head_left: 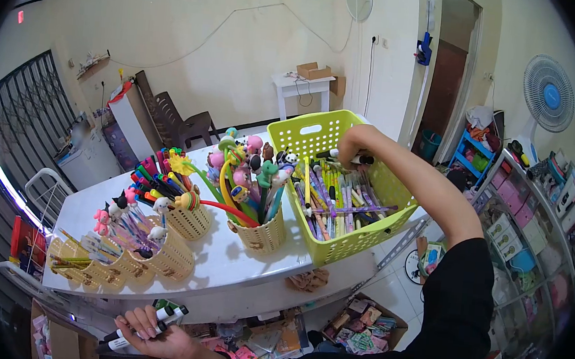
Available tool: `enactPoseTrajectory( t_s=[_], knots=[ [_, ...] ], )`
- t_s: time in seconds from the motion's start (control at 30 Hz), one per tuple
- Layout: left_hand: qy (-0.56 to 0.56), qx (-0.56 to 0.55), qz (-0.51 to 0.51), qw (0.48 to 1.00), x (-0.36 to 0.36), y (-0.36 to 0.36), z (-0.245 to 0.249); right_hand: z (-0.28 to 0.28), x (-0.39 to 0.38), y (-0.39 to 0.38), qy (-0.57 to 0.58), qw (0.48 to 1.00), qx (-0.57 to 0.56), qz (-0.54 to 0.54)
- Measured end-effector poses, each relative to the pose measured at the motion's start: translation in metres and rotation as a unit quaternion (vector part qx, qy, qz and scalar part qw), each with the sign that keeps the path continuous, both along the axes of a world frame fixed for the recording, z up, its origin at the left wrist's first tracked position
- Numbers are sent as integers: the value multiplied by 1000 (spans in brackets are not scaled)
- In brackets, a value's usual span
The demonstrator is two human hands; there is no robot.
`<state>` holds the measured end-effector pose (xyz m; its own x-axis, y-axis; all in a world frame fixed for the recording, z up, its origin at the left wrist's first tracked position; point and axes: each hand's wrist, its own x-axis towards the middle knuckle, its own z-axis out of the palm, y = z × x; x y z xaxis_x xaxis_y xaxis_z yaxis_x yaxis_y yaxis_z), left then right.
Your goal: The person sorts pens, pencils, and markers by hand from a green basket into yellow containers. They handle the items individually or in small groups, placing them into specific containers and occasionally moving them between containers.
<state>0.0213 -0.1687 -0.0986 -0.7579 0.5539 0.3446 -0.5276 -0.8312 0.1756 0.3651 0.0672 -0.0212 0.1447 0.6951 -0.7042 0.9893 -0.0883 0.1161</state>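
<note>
My left hand [145, 325] is closed around several white markers with black caps [123, 343], low in front of the table. My right hand [356, 146] reaches into the green basket [344, 250], its fingers curled down on a black-and-white marker [328, 154] near the back wall. Part of that marker is hidden behind the fingers. Below the hand, the basket holds many pens [340, 197] in yellow, purple and white. Left of the basket, a woven cup [264, 237] is filled with pens topped by animal figures [268, 172].
More woven cups [172, 255] with pens and colored markers [159, 176] line the white table [230, 269]. Boxes of packaged goods [367, 324] lie on the floor below. A glass shelf [527, 225] and a fan [549, 94] stand at right, a brown chair [184, 123] behind.
</note>
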Motion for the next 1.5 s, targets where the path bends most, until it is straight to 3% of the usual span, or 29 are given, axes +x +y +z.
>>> enactPoseTrajectory(
  t_s=[0.03,0.07,0.13,0.27,0.37,0.47,0.7,0.8,0.83,0.87,0.9,0.93,0.97,1.0,1.03,1.07,1.1,1.13,1.2,1.23,1.27,1.33,1.37,1.43,1.5],
  knots=[
    [-1,3,-1,1000,1,1,1,7,-3,-4,-36,996,24,78],
    [0,7,-7,1000,1,1,1,15,-3,-12,-36,996,27,78],
    [2,11,-11,1000,1,2,3,23,-3,-28,200,949,242,27],
    [0,8,-2,1000,2,5,7,2,-7,-54,312,900,304,-23],
    [-17,14,-12,1000,5,9,2,1,-23,-76,224,915,327,79],
    [5,6,-50,999,7,10,1,-17,-29,-73,211,910,348,78],
    [-32,9,-26,999,-1,8,-4,-18,-26,-69,176,920,319,143],
    [-35,30,-29,999,-2,7,-4,-2,-24,-68,169,891,393,153],
    [-50,23,-20,998,-2,6,-3,9,-19,-70,163,872,432,161],
    [-51,20,-11,998,-1,4,-2,27,-13,-82,306,844,428,100],
    [-53,21,1,998,0,3,-1,46,-18,-100,337,817,469,8],
    [-47,26,9,999,1,3,-2,46,-5,-110,437,715,546,2],
    [-28,29,19,999,0,2,-4,50,-2,-126,435,632,641,2],
    [-27,37,22,999,0,1,-6,46,22,-133,434,624,643,-97],
    [-24,43,23,999,1,1,-6,20,65,-137,634,465,618,14],
    [-19,33,29,999,1,-1,-5,10,101,-155,576,436,690,-37],
    [-34,15,43,998,4,-2,-3,27,78,-138,592,442,673,-23],
    [-41,2,60,997,6,-4,0,31,50,-136,693,381,610,42],
    [-51,-14,95,994,8,-11,-3,-24,-26,-227,851,230,447,150],
    [8,-35,57,998,8,-14,-8,-12,-44,-222,904,145,352,195],
    [65,-58,18,996,9,-18,-13,-22,-72,-223,911,143,333,197],
    [103,-177,-1,979,28,-27,-25,-49,-135,-218,936,328,118,45],
    [103,-229,-24,968,39,-31,-34,-43,-173,-221,906,395,149,23],
    [96,-286,-22,953,56,-38,-58,-61,-223,-214,948,303,94,13],
    [-55,-332,-17,942,58,-45,-81,-76,-247,-224,945,326,21,-19]
  ],
)
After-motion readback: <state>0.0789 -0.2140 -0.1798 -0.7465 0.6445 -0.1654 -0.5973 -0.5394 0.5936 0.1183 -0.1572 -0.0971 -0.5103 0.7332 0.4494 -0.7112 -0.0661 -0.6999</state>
